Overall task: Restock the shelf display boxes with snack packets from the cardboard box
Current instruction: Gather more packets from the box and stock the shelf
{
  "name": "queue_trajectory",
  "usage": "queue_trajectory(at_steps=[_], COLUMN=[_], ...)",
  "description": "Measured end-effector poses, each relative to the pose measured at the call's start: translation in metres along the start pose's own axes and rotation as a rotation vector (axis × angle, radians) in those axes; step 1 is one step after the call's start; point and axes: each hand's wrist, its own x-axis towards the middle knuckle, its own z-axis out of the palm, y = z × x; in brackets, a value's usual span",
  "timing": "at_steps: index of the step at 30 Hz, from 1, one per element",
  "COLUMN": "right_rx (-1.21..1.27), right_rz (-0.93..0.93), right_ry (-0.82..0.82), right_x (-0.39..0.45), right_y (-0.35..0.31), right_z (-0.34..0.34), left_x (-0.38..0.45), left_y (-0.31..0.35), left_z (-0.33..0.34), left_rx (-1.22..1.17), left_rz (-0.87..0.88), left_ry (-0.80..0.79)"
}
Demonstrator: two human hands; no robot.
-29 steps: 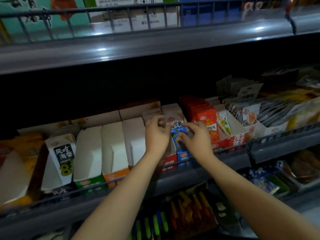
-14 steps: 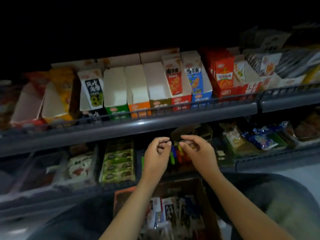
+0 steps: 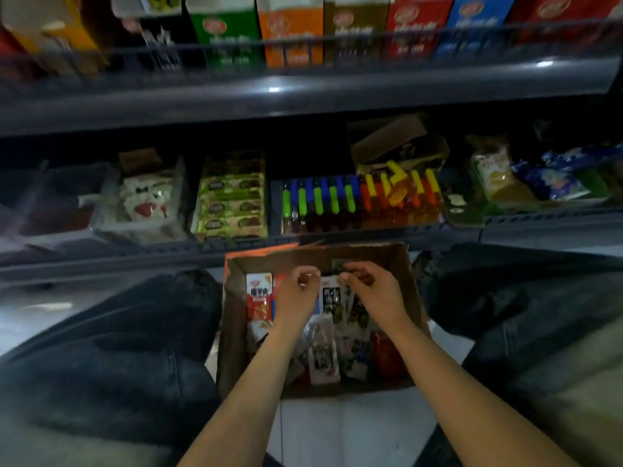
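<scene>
An open cardboard box (image 3: pixel 235 335) stands on the floor between my knees, filled with several snack packets, among them a red one (image 3: pixel 259 298) and a black-and-white one (image 3: pixel 332 299). My left hand (image 3: pixel 296 296) and my right hand (image 3: pixel 376 293) hover just above the packets at the box's far end, fingers loosely curled, nothing visibly held. My right fingertips are close to the top of the black-and-white packet. The row of display boxes, including green (image 3: pixel 224 35), orange (image 3: pixel 291 35), red (image 3: pixel 416 32) and blue (image 3: pixel 477 28), stands on the upper shelf at the top of the view.
A grey shelf rail (image 3: pixel 303 96) juts out above the box. The lower shelf behind holds coloured stick snacks (image 3: pixel 337 203), green packets (image 3: pixel 232 203) and white packets (image 3: pixel 146 200). My knees in dark jeans (image 3: pixel 118 348) (image 3: pixel 522 315) flank the box on pale floor tiles (image 3: pixel 354 433).
Both hands left the blue display box on the upper shelf and dropped down, empty, into the cardboard box. My view tilted down from the shelf to the floor.
</scene>
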Motion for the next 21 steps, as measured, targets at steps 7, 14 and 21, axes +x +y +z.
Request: queue_trajectory(at_steps=[7, 14, 21], right_rx=[-0.007, -0.042, -0.045], right_rz=[0.280, 0.491, 0.636], right_ry=[-0.105, -0.252, -0.307], right_x=[0.003, 0.006, -0.002], right_y=[0.059, 0.106, 0.134], right_z=[0.048, 0.086, 0.113], left_x=[0.021, 0.033, 0.027], left_y=[-0.067, -0.130, -0.163], left_z=[0.012, 0.027, 0.033], left_rx=[0.029, 0.153, -0.002], left_rz=[-0.211, -0.378, -0.570], left_ry=[0.037, -0.011, -0.032])
